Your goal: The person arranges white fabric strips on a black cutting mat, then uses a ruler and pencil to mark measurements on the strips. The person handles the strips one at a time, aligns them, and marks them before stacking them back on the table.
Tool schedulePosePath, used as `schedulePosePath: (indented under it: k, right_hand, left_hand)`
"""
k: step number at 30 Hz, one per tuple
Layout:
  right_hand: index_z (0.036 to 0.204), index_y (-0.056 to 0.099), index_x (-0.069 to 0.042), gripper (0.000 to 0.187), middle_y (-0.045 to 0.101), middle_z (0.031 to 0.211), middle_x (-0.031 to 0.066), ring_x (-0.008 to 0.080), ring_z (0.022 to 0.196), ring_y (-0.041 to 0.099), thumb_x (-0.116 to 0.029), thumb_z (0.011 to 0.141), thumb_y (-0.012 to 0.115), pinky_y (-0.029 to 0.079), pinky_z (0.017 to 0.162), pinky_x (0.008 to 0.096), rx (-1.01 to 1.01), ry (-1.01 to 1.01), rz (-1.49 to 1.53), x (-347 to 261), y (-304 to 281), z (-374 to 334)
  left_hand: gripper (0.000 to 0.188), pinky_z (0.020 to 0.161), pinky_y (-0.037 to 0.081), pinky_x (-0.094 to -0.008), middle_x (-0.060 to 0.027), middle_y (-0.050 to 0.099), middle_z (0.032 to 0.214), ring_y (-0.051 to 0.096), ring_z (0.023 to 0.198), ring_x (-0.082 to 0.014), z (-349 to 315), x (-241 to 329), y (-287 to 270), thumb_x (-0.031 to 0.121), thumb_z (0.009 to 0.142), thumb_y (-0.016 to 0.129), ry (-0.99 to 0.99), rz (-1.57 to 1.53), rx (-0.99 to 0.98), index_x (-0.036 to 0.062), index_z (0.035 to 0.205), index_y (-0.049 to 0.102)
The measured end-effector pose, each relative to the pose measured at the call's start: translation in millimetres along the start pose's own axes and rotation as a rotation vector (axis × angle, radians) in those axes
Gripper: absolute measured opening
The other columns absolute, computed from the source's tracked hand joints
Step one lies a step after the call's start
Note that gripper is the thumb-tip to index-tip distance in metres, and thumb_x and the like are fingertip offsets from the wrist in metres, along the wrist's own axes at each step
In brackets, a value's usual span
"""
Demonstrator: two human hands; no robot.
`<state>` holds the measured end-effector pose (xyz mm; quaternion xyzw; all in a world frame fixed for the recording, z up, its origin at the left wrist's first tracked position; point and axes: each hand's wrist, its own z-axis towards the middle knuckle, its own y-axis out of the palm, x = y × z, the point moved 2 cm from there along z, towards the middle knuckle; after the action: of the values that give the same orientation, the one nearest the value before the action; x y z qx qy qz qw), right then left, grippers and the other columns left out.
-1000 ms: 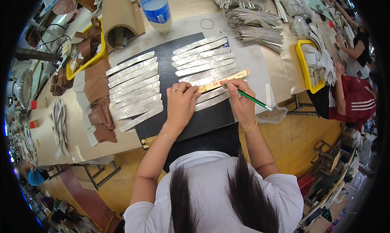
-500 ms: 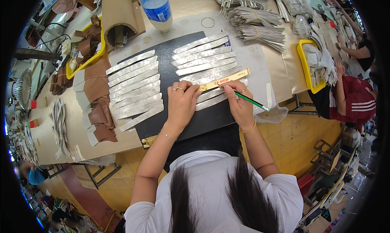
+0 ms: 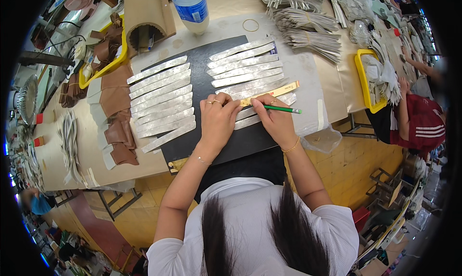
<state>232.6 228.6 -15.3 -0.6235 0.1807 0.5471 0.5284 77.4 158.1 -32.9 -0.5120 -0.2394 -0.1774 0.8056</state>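
Note:
A yellow, ruler-like strip with red lettering lies slanted across the right-hand column of silvery grey strips. My left hand has its fingers closed at the strip's left end. In my right hand is a green pencil, held in a writing grip, its rear end pointing right. The right fingertips are near the left hand's, beside the yellow strip; the pencil's tip is hidden. Another column of silvery strips lies to the left. Both columns rest on a black board.
A water bottle and a tan curved block stand behind the board. Brown leather pieces lie left, near a yellow basket. Bundled strips are at back right. Beyond another yellow basket sits a co-worker.
My right hand has moved left along the yellow strip toward my left hand. The pencil has tilted nearer to level. The view has shifted slightly.

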Motion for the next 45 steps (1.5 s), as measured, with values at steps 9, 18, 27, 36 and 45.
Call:
schedulePosePath:
  k: [9, 18, 27, 36, 45]
  right_hand:
    - [0.086, 0.066, -0.004, 0.010, 0.066, 0.077, 0.0092, 0.0261, 0.067, 0.064, -0.013, 0.091, 0.069, 0.050, 0.061, 0.0343, 0.027, -0.181, -0.202, 3.2, 4.5, 4.0]
    - [0.086, 0.067, -0.006, 0.009, 0.068, 0.080, 0.0084, 0.0272, 0.068, 0.065, -0.014, 0.090, 0.069, 0.051, 0.061, 0.0359, 0.009, -0.174, -0.265, -0.9, 4.6, 4.8]
    - [0.094, 0.068, -0.001, 0.016, 0.069, 0.083, 0.0098, 0.0205, 0.074, 0.066, -0.016, 0.098, 0.062, 0.050, 0.068, 0.0300, 0.149, 0.090, 0.110, 11.1, -6.5, 0.0]
    - [0.100, 0.065, 0.002, 0.022, 0.072, 0.092, 0.0091, 0.0142, 0.086, 0.067, -0.018, 0.103, 0.056, 0.050, 0.080, 0.0265, 0.146, 0.045, 0.107, 3.6, -18.8, 4.0]
    - [0.099, 0.064, 0.002, 0.023, 0.071, 0.092, 0.0088, 0.0136, 0.086, 0.066, -0.018, 0.104, 0.055, 0.050, 0.080, 0.0263, 0.156, 0.059, 0.124, 1.9, -18.0, 2.5]
  left_hand:
    - [0.010, 0.077, 0.036, -0.0367, -0.0001, 0.060, 0.086, 0.055, 0.084, -0.0203, 1.2, 1.8, 0.9, 0.016, 0.079, 0.078, -0.004, 0.020, -0.010, 0.0125, 0.088, 0.075]
    - [0.011, 0.077, 0.037, -0.0366, -0.0006, 0.061, 0.087, 0.056, 0.084, -0.0207, -0.3, 0.3, 2.1, 0.015, 0.079, 0.078, -0.010, 0.020, -0.010, 0.0115, 0.088, 0.075]
    - [0.011, 0.079, 0.037, -0.0374, -0.0017, 0.061, 0.087, 0.056, 0.087, -0.0214, 2.0, -0.2, -1.8, 0.016, 0.080, 0.077, -0.040, -0.039, 0.000, 0.0102, 0.089, 0.075]
    - [0.011, 0.078, 0.037, -0.0388, -0.0013, 0.061, 0.089, 0.056, 0.087, -0.0223, 12.6, -13.1, -2.9, 0.017, 0.081, 0.076, -0.046, -0.015, -0.009, 0.0114, 0.091, 0.075]
    - [0.013, 0.080, 0.037, -0.0389, -0.0010, 0.060, 0.090, 0.055, 0.087, -0.0219, 11.7, -11.5, -1.4, 0.017, 0.080, 0.076, -0.032, 0.014, 0.003, 0.0115, 0.092, 0.074]
